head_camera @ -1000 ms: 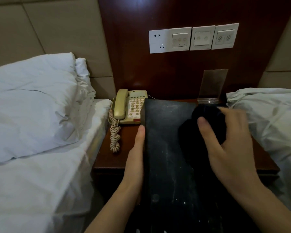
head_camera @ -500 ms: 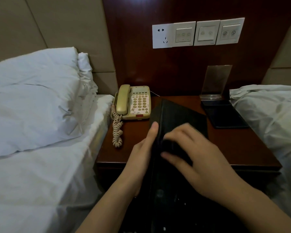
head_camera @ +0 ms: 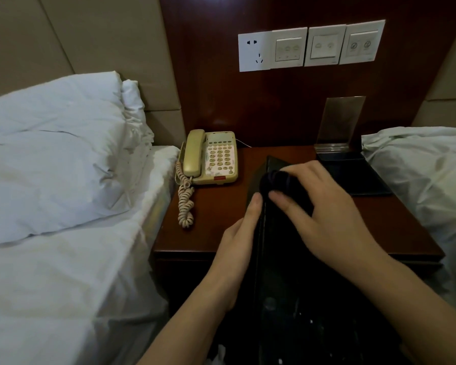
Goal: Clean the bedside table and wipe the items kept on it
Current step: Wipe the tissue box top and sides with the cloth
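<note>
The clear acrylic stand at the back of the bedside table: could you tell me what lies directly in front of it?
A flat black pad lies on the bedside table in front of the acrylic stand, touching its base. The right hand hides the pad's near left corner.

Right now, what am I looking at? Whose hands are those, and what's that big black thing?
This picture comes from a camera worn on a person's head, looking down, so you see their own two arms. They are cleaning a wooden bedside table between two beds. The left hand steadies a flat black folder by its edge. The right hand presses a bunched dark cloth onto the folder to wipe it. On the table sit a cream telephone with a curly cord, a clear plastic sign stand, and another flat dark pad. Switches and a socket are on the wall.
</note>
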Demonstrator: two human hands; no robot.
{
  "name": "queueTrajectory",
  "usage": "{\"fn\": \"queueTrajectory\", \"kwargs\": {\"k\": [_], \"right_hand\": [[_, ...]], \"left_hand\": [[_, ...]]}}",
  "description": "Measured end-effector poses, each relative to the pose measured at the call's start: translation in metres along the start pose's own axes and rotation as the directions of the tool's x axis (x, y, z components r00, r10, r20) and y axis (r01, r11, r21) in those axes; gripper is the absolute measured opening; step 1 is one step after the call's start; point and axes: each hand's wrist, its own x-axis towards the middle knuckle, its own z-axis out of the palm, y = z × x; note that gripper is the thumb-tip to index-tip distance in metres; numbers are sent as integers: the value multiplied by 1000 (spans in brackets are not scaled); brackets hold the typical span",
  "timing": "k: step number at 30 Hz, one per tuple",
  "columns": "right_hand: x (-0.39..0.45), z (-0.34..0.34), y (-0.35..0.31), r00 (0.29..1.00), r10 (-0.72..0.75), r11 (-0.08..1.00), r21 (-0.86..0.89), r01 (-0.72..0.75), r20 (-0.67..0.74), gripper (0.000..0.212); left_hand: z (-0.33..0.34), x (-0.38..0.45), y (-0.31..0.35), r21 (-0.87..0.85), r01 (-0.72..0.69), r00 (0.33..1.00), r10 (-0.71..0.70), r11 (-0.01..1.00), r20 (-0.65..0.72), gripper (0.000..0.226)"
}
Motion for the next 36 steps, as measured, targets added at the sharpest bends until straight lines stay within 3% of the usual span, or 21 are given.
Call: {"fn": "queueTrajectory", "kwargs": {"k": [2, 4, 6, 11, 15, 17, 19, 21, 22, 27, 29, 33, 36], "right_hand": [[-8, 0, -4, 997, -35, 999, -19, 37, 64, 30], [-28, 2, -19, 961, -144, 989, 14, 145, 236, 28], [-40, 1, -28, 922, -213, 976, 33, 214, 322, 27], [-28, -4, -13, 980, -136, 990, -18, 139, 143, 29], [-24, -8, 1, 999, -25, 998, -64, 28, 37, 31], [-23, -10, 2, 1000, 18, 998, -56, -17, 5, 31], [-27, -8, -4, 999, -16, 997, -77, 20, 46, 30], [-33, -3, -11, 987, -85, 991, -88, 97, 134, 30], [-35, -2, -13, 980, -111, 989, -73, 125, 166, 30], [-32, -8, -6, 956, -149, 989, 31, 146, 251, 32], [-30, -14, 0, 966, -128, 992, 38, 122, 226, 29], [-24, -27, 22, 994, 89, 996, -23, -88, 57, 30], [-32, -18, 3, 998, 40, 996, -76, -36, 42, 29]], "left_hand": [[7, -6, -5, -69, 118, 992, -120, 991, -32, 37], [6, -16, -12, -59, 132, 987, -136, 990, -86, 29], [3, -20, -7, -110, 184, 978, -193, 977, -77, 37], [15, -13, 23, -152, 146, 989, -149, 978, -9, 37], [19, -5, 13, -198, 185, 982, -187, 963, 8, 74], [19, -3, 9, -212, 169, 985, -173, 962, 0, 82], [19, -5, 9, -213, 157, 987, -160, 964, 4, 69], [17, -6, 8, -212, 126, 990, -137, 969, -39, 34], [15, -7, 8, -205, 127, 987, -145, 970, -76, 28], [3, -12, 2, -237, 255, 955, -282, 937, -87, 93], [3, -9, -1, -238, 183, 958, -228, 954, -176, 100], [-2, -4, 3, -295, -32, 946, -66, 955, -317, 105], [-3, 2, 4, -320, -103, 932, -21, 942, -363, 103]]}}
